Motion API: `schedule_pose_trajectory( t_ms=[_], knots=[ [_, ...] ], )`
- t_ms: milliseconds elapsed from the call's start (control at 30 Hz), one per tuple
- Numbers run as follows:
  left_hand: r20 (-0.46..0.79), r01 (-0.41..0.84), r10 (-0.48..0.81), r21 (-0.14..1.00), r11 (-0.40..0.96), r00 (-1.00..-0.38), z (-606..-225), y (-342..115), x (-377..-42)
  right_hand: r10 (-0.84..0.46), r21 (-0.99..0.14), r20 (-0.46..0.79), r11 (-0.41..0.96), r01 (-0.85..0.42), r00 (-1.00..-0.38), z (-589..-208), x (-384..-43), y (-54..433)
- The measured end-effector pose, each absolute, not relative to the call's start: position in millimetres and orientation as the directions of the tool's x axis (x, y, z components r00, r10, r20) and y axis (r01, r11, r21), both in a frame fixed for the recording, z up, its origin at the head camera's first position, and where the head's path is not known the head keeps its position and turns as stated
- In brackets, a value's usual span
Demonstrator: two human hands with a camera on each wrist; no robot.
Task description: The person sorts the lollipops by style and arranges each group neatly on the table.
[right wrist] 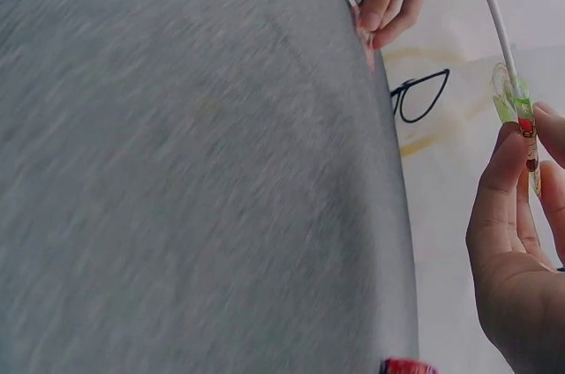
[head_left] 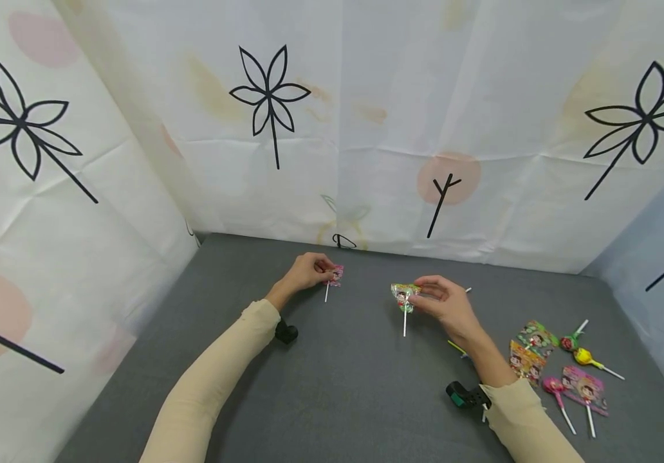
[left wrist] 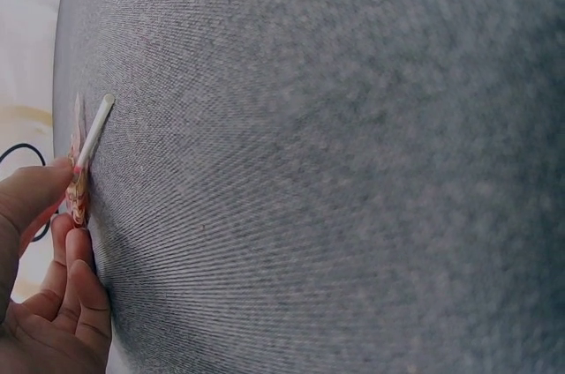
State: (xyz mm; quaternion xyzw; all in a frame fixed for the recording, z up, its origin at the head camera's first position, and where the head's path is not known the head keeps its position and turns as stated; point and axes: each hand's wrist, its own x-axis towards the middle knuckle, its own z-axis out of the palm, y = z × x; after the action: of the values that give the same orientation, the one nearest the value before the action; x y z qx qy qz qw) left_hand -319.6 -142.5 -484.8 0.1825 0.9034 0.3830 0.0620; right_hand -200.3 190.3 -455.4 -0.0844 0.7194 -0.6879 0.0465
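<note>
At the far side of the grey table, my left hand (head_left: 307,271) pinches a pink-wrapped lollipop (head_left: 336,275) by its edge. Its white stick (left wrist: 95,131) shows in the left wrist view, close to the tabletop. My right hand (head_left: 446,303) pinches a green-and-yellow wrapped lollipop (head_left: 404,296) between thumb and fingers, to the right of the left hand. In the head view this lollipop's stick points down toward the near side. The right wrist view shows the green wrapper (right wrist: 525,114) edge-on, partly covered by the fingers.
On the right lie an orange packet (head_left: 525,361), a green packet (head_left: 536,335), a pink packet (head_left: 585,388) with a white stick, and yellow (head_left: 583,356), pink (head_left: 553,385) and red-green (head_left: 568,343) lollipops. A yellow stick (head_left: 457,348) is partly behind the right arm. Patterned cloth (head_left: 378,193) borders the table.
</note>
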Motion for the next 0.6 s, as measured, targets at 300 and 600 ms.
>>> schedule_pose_trajectory(
  t_ms=[300, 600],
  knots=[
    [0.040, 0.305, 0.397, 0.712, 0.632, -0.917, -482, -141, -319, -0.227, -0.995, 0.074, -0.087, -0.055, -0.971, -452, -210, 172],
    [0.024, 0.287, 0.387, 0.712, 0.640, -0.922, -480, -141, -317, -0.179, -0.985, 0.030, -0.173, 0.001, -0.983, -455, -221, 151]
  ],
)
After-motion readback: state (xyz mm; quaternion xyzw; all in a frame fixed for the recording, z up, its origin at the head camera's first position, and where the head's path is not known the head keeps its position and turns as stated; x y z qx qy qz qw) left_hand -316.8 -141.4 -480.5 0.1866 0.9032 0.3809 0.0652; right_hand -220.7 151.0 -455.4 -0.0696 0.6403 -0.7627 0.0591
